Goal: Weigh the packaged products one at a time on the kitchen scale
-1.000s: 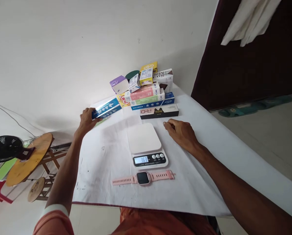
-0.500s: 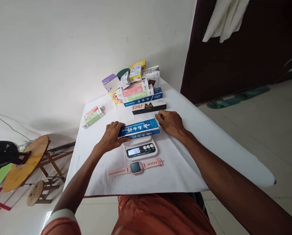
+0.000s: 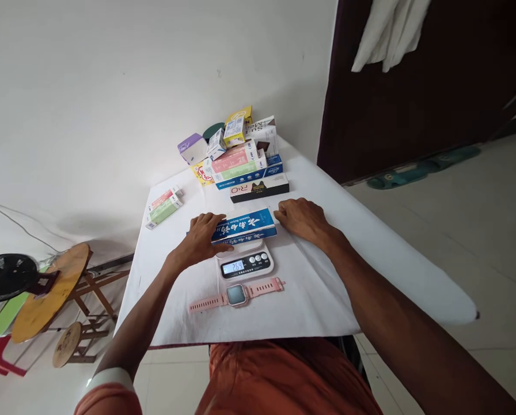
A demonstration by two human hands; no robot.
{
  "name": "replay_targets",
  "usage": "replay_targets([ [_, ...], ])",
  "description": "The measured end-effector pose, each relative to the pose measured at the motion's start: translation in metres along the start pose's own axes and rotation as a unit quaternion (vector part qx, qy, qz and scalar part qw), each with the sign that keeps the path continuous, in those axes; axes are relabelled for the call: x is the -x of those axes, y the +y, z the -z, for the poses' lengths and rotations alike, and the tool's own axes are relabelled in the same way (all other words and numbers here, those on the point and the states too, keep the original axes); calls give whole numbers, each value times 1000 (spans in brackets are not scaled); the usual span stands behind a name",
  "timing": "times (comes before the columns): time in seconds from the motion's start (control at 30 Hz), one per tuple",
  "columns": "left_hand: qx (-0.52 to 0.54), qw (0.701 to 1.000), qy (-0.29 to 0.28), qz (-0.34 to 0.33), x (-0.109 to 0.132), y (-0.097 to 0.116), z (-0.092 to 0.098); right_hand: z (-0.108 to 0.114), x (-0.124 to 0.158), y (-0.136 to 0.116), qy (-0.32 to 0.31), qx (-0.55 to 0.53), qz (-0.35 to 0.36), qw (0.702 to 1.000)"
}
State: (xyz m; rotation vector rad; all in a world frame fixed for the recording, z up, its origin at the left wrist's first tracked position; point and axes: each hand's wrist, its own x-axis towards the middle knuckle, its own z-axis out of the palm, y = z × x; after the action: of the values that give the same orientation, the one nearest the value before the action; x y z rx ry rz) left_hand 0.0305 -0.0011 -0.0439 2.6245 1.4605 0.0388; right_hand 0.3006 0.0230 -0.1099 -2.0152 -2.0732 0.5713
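A blue Yunnan Baiyao toothpaste box [image 3: 250, 223] lies across the white kitchen scale [image 3: 267, 274], covering most of its platform. The scale's display is lit and seems to read 264. My left hand [image 3: 203, 235] is closed around the left part of the box, thumb at the near side and fingers over the top. A bit of the box shows past that hand on the left. Beside the box's right end, my right hand [image 3: 302, 220] is curled into a loose fist; its fingertips are hidden. A pink-strapped smartwatch [image 3: 236, 295] lies in front of the scale.
At the back stands a pile of cartons, with a black R&O box [image 3: 260, 189] in front. Green and pink boxes [image 3: 165, 208] lie at the left. The white-covered table [image 3: 327, 300] meets the wall. A fan [image 3: 8, 278] and a wooden stool [image 3: 67, 344] are at far left.
The toothpaste box has shifted left through my left hand. My right hand has come away from its right end. The scale's reading has dropped from about 363 to about 264.
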Motion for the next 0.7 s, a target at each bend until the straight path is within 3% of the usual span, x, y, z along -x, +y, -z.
replay_targets([
  [0.13, 22, 999, -20, -10, -13, -4, 1, 5, 3, 0, -13, 6, -35, 999],
  [0.23, 36, 999, 23, -21, -32, -9, 14, 9, 6, 0, -21, 2, -62, 998],
  [0.4, -20, 995, 89, -28, -99, -5, 31, 10, 9, -1, -15, 6, -65, 998],
  [0.57, -56, 997, 55, -24, -162, 10, 21, 8, 9, -2, 3, 14, -64, 998],
  [0.7, -78, 997, 29, -3, -181, 14, 7, 9, 9, -3, 2, 21, -65, 998],
])
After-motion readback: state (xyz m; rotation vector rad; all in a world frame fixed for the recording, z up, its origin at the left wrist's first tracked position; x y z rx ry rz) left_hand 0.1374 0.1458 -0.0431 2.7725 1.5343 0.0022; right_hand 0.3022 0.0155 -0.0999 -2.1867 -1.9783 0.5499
